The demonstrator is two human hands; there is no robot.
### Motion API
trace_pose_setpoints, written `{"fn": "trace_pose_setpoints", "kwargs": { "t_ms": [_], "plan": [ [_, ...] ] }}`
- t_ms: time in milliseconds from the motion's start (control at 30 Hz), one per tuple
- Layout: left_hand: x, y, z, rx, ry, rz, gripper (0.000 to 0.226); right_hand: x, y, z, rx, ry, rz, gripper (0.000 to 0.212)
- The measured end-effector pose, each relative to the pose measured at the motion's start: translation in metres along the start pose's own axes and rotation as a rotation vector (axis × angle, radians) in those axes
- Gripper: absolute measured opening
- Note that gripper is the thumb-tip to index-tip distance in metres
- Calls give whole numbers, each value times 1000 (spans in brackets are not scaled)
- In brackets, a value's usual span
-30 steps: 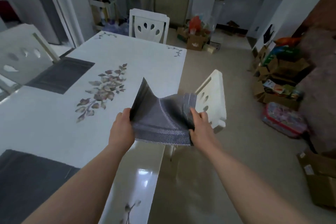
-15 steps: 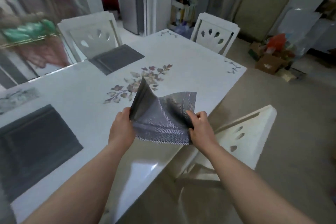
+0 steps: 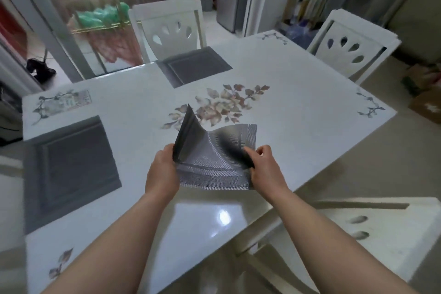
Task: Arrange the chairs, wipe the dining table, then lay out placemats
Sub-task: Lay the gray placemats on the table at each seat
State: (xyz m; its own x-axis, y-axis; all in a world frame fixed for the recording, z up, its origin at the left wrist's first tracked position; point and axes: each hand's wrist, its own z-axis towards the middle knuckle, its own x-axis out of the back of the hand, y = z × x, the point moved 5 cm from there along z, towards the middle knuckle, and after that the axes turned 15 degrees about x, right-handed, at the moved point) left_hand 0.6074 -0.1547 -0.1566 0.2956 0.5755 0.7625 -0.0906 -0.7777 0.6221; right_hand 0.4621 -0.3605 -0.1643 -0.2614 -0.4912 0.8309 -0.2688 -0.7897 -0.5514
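I hold a grey woven placemat (image 3: 212,150) above the near side of the white dining table (image 3: 298,93). My left hand (image 3: 162,172) grips its left edge and my right hand (image 3: 265,167) pinches its right edge; the mat is bent, with one corner standing up. Two more grey placemats lie flat on the table: one at the left (image 3: 69,167), one at the far side (image 3: 193,65) in front of a white chair (image 3: 169,26). Another white chair (image 3: 350,48) stands at the table's right end. A third white chair (image 3: 381,229) is close by my right arm.
A flower print (image 3: 222,105) marks the table's middle. Glass doors (image 3: 71,7) with a green bag behind them close off the left. Cardboard boxes (image 3: 424,93) sit on the floor at the right. A fridge and a rack stand at the back.
My view has swung left, so the whole table and the far chair have come into sight. Both hands keep hold of the placemat in much the same pose.
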Motion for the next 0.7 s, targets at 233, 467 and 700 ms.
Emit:
{"fn": "trace_pose_setpoints", "kwargs": {
  "t_ms": [233,467,700],
  "plan": [
    [-10,-6,58,72,45,30,52,-11,8,72,46,-49,-82,68],
    [-8,-21,97,197,88,42,29,-27,10,126,60,24,12,44],
    [-5,-39,109,290,126,143,18,-52,12,150,-42,6,159,26]
  ]
}}
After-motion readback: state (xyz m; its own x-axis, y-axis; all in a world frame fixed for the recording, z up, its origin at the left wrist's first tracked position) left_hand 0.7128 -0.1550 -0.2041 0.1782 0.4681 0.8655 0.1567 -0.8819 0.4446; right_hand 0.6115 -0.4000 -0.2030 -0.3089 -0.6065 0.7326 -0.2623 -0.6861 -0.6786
